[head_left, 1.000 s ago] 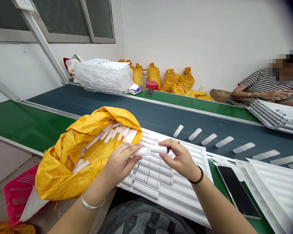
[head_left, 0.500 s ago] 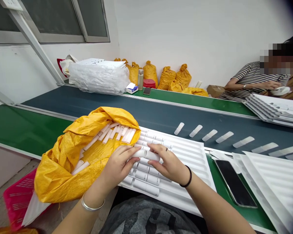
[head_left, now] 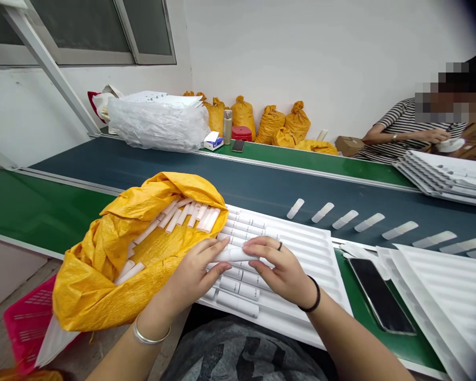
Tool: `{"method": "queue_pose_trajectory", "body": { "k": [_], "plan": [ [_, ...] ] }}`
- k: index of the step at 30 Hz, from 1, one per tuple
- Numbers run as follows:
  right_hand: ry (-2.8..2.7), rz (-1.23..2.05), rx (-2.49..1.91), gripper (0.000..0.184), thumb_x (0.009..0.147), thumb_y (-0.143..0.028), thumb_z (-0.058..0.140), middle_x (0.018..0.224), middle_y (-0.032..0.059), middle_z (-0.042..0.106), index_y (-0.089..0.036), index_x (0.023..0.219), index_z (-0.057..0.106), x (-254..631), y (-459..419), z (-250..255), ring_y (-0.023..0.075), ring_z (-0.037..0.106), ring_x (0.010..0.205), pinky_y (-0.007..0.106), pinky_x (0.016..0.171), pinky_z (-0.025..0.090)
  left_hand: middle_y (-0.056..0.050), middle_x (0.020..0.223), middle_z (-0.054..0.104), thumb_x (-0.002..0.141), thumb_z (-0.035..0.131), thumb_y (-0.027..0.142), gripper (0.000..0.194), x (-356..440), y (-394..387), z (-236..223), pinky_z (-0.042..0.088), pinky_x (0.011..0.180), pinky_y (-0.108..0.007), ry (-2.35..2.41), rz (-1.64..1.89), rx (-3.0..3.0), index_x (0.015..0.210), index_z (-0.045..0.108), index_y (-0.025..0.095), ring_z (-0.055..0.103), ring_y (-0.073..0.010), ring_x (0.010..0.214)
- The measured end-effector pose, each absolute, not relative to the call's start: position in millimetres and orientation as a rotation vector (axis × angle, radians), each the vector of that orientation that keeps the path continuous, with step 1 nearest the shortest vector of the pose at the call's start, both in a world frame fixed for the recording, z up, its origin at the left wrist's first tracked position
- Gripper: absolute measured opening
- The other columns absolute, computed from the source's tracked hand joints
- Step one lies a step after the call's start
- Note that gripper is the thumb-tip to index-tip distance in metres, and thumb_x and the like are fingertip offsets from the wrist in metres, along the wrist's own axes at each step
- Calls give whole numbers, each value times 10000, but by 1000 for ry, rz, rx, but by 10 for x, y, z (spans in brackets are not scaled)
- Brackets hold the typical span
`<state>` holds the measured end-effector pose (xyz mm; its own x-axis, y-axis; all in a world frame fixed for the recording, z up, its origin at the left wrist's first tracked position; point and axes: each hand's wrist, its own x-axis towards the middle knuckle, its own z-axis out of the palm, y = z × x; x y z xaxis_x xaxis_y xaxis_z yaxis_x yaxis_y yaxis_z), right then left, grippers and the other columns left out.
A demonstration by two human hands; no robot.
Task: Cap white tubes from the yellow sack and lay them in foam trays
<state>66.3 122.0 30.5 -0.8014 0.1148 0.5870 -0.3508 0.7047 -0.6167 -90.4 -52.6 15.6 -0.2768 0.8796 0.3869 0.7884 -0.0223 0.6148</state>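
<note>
My left hand (head_left: 194, 270) and my right hand (head_left: 281, 264) grip opposite ends of one white tube (head_left: 236, 254), fingers and thumb closed around each end. They hold it level, just over a white ridged tray (head_left: 309, 243). Rows of white printed tubes (head_left: 238, 304) lie in the tray's grooves on its left side, partly covered by my hands. To the left, an opened yellow woven sack (head_left: 91, 275) holds loose pale tubes (head_left: 182, 216).
Several pale tubes (head_left: 344, 219) lie in a row on the dark conveyor belt (head_left: 262, 182). A phone (head_left: 381, 296) and more white trays (head_left: 452, 286) are at my right. Across the belt, a person in a striped shirt (head_left: 404, 121) handles something white. A pink basket (head_left: 27, 323) stands low left.
The two white pieces in my hands, angled with a visible rim between them before, now line up as one straight tube. Tubes on the belt have shifted slightly right.
</note>
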Motion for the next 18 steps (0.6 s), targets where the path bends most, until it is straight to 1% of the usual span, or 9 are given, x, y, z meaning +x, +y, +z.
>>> {"method": "queue_pose_trajectory", "body": {
  "k": [1,2,3,4,6,8,10,15,18],
  "plan": [
    [-2279,990,140,359,864,-82,563,1101,87,609,-233,1190,570,664,1222,290,180,578,1052,331,909,495,-106,1272,563,891,566,319,522,-910,-533,155,429,1000,-348,2129,1193,1758,1376,419,197,520,-217,1176],
    [-2259,985,104,358,865,-88,566,1105,83,615,-240,1188,568,663,1232,272,183,576,1059,333,912,491,-109,1290,556,889,565,334,528,-921,-540,156,445,983,-343,2140,1199,1691,1375,417,191,528,-221,1172],
    [-2245,983,70,350,867,-98,568,1108,79,620,-245,1184,568,663,1248,252,188,572,1066,337,912,488,-104,1266,578,891,559,341,494,-934,-546,159,476,935,-325,2140,1199,1626,1348,451,187,561,-215,1127],
    [-2240,983,42,338,870,-112,569,1104,76,625,-247,1180,568,661,1268,233,191,574,1056,336,899,490,-93,1208,617,897,549,339,433,-949,-551,166,504,870,-300,2133,1196,1574,1299,501,187,601,-202,1054],
    [-2265,989,4,310,880,-152,570,1048,67,637,-245,1176,566,659,1312,200,182,593,962,314,819,507,-64,1071,674,900,544,315,310,-972,-550,188,521,776,-261,2117,1201,1557,1180,589,189,641,-173,924],
    [-2322,992,-22,286,892,-202,567,958,52,639,-235,1176,562,658,1346,182,159,592,821,284,722,506,-56,1024,681,889,566,276,272,-972,-532,218,510,804,-258,2107,1233,1663,1141,606,182,638,-166,920],
    [-2377,993,-40,275,904,-242,556,898,39,634,-227,1178,554,660,1356,179,140,571,727,268,665,492,-66,1038,671,882,577,227,280,-939,-500,247,493,855,-266,2109,1280,1806,1155,592,167,623,-169,962],
    [-2347,1028,-57,247,922,-266,518,886,33,630,-229,1164,548,688,1298,205,138,562,721,268,668,480,-86,1008,657,883,556,157,288,-786,-438,292,490,867,-283,2147,1354,1952,1171,570,138,606,-172,954],
    [-2313,1073,-56,235,923,-272,518,881,34,640,-224,1151,549,693,1288,190,135,576,707,254,634,480,-94,987,649,888,535,146,276,-751,-462,289,496,856,-300,2182,1358,1940,1162,571,127,601,-180,939]
  ]
}}
